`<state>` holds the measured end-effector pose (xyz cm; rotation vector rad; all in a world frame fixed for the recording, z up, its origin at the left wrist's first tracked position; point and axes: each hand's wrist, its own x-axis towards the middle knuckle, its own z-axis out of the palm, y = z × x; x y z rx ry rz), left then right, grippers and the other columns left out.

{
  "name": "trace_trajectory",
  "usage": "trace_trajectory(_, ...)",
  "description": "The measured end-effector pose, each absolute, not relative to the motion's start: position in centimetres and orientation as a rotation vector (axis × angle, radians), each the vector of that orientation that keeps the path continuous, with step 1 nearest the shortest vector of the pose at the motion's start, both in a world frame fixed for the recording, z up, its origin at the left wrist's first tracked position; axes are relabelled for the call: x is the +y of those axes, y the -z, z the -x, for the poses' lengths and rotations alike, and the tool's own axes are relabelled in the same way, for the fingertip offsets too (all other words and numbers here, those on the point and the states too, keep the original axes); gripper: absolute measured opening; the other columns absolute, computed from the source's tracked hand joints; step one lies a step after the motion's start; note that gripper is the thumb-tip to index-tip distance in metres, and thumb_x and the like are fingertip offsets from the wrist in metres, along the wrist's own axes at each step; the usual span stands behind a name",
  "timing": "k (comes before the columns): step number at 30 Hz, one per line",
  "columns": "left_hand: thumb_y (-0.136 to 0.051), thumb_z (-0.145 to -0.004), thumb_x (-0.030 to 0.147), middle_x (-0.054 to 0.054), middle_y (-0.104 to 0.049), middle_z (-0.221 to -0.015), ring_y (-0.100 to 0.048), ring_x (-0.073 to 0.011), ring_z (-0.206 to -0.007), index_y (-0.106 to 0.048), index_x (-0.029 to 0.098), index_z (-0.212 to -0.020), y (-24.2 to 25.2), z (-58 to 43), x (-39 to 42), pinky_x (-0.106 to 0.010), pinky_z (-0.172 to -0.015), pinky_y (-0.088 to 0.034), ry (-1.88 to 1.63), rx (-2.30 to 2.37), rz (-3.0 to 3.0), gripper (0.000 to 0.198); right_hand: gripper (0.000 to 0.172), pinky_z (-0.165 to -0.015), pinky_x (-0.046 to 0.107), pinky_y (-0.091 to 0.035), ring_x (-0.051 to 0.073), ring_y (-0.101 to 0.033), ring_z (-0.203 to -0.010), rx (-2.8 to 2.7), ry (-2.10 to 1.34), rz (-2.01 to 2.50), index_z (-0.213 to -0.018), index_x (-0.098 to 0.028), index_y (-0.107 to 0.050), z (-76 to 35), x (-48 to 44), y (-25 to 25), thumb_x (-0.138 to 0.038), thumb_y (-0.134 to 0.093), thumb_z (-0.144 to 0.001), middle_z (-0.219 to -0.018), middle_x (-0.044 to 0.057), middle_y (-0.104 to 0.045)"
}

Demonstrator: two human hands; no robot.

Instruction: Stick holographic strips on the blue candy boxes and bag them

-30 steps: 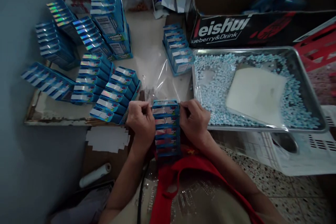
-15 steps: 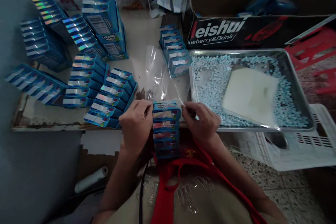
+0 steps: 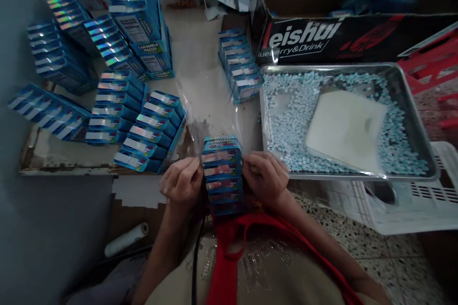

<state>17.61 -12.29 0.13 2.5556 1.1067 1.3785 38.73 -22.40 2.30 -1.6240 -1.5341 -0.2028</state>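
Observation:
A pack of several blue candy boxes (image 3: 222, 170) in a display carton stands upright against my red apron. Thin clear plastic film, apparently a bag (image 3: 191, 116), spreads from its far end over the table. On the pack's left side, my left hand (image 3: 182, 180) is closed, its fingertips pinching the film. My right hand (image 3: 265, 176) pinches the film in the same way on the right side. The lower end of the pack lies in shadow by the apron.
Several filled blue cartons (image 3: 150, 133) stand at the left of the table (image 3: 200, 64); another carton (image 3: 239, 64) stands farther back. A metal tray (image 3: 406, 86) at right holds pale blue candies and a whitish sheet (image 3: 347, 128). Behind is a black printed cardboard box (image 3: 361, 40).
Both hands have come down along the pack's sides towards my body, drawing the film with them. The film beyond the pack now stretches in two strands instead of standing up bunched.

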Motion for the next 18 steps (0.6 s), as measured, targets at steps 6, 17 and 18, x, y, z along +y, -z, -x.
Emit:
trace_trajectory(6, -0.063, -0.094, 0.031, -0.008, -0.074, -0.101, -0.072, -0.0205, -0.095, -0.067, 0.021, -0.106, 2.4, -19.6, -11.1, -0.034, -0.087, -0.057, -1.143, 1.415, -2.179, 0.017, 0.018, -0.080, 0.033, -0.058, 0.020, -0.075, -0.083, -1.322, -0.114, 1.853, -0.087, -0.022, -0.072, -38.2, -21.0, -2.1, -0.022, -0.058, -0.098, -0.089, 0.009, -0.080)
trace_trajectory(17, -0.055, -0.099, 0.028, -0.007, -0.078, -0.105, -0.074, -0.0188, -0.097, -0.072, 0.020, -0.104, 2.7, -19.0, -10.1, -0.031, -0.086, -0.057, -1.002, 1.075, -2.273, 0.019, 0.010, -0.072, 0.029, -0.053, 0.018, -0.064, -0.080, -0.941, -0.481, 1.757, -0.087, -0.023, -0.055, -37.1, -19.8, -1.4, -0.026, -0.047, -0.092, -0.086, 0.005, -0.067)
trace_trajectory(18, -0.055, -0.100, 0.031, -0.007, -0.078, -0.104, -0.074, -0.0191, -0.096, -0.073, 0.020, -0.105, 2.9, -19.1, -10.1, -0.031, -0.085, -0.058, -1.006, 1.082, -2.257, 0.021, 0.011, -0.072, 0.030, -0.053, 0.019, -0.064, -0.080, -0.982, -0.440, 1.788, -0.091, -0.023, -0.057, -37.1, -19.9, -1.5, -0.026, -0.047, -0.094, -0.088, 0.006, -0.068)
